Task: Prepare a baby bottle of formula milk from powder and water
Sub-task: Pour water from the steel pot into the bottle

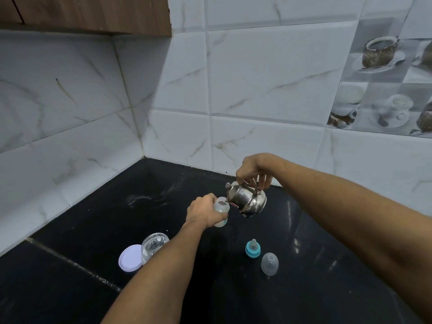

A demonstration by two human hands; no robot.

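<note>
My left hand (202,212) grips a small clear baby bottle (222,210) that stands upright on the black counter (163,195), its neck uncovered. My right hand (253,170) holds a small steel kettle (246,198) by its top handle. The kettle is tilted to the left, with its spout at the bottle's mouth. A blue ring with the teat (253,247) stands on the counter to the right of the bottle. Beside it lies a clear dome cap (269,263).
An open clear jar (153,245) stands at the lower left, partly behind my left forearm, with its white lid (130,258) leaning beside it. White marble-look tiled walls (257,90) meet in a corner behind the counter. A wooden cabinet (93,12) hangs at the top left.
</note>
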